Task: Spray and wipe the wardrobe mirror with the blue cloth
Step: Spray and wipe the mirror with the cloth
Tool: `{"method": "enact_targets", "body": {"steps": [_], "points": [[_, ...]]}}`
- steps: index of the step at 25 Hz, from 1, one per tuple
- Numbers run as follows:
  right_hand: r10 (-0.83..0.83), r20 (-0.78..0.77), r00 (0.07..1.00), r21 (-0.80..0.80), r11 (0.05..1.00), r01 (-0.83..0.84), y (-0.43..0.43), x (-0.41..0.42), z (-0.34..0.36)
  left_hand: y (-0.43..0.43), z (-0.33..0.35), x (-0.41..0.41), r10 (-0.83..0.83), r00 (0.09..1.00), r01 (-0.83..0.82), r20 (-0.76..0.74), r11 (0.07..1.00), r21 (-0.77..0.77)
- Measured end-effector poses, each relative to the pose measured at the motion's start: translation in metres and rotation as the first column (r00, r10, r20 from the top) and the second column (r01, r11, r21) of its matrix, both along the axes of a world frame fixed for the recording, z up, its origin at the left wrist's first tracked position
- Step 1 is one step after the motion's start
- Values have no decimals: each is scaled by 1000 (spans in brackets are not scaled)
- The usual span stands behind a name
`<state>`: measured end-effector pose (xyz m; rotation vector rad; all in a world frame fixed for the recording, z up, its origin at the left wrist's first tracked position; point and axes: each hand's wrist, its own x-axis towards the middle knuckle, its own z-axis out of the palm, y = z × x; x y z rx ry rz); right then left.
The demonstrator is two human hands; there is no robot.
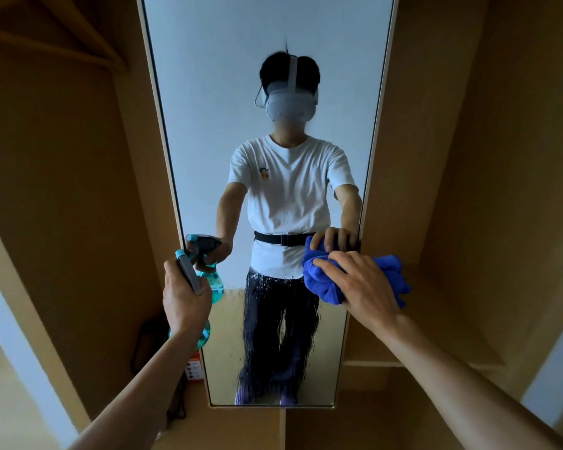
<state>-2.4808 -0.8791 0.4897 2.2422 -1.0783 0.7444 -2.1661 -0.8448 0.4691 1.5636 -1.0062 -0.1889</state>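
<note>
Item: wardrobe mirror (208, 131), a tall narrow pane in a pale frame, set between matte tan wooden panels (78, 190). We note its lower half streaked with wet droplets and runs. Blue cloth (325, 284), plush and bunched, lies pressed to the glass at the right edge under our right hand (364, 284), fingers spread flat over it. Our left hand (182, 303) is closed round a translucent teal plastic spray bottle (192, 274), its nozzle towards the glass. A shelf (436, 319) sits right of the frame.
</note>
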Motion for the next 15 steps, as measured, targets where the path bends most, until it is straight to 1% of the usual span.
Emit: {"method": "enact_targets", "body": {"steps": [4, 7, 9, 12, 14, 15], "points": [[-29, 135, 990, 28, 999, 25, 4, 0, 16, 3, 4, 2, -7, 1000, 8, 11, 1000, -7], [-111, 279, 954, -5, 993, 117, 9, 5, 39, 2, 6, 1, -3, 1000, 3, 5, 1000, -6], [-144, 382, 913, 18, 989, 149, 11, 12, 46, 1, 7, 1, 3, 1000, -3, -8, 1000, 5], [-169, 544, 822, 105, 986, 133, 9, 19, 33, 1, 7, 2, 9, 1000, -9, 4, 1000, 1], [-160, 628, 761, 79, 987, 143, 8, 23, 14, 1, 6, 5, -5, 1000, 5, 15, 1000, -15], [-162, 647, 745, 64, 985, 159, 8, 24, 6, 0, 5, 7, -12, 1000, 12, 23, 1000, -15]]}}
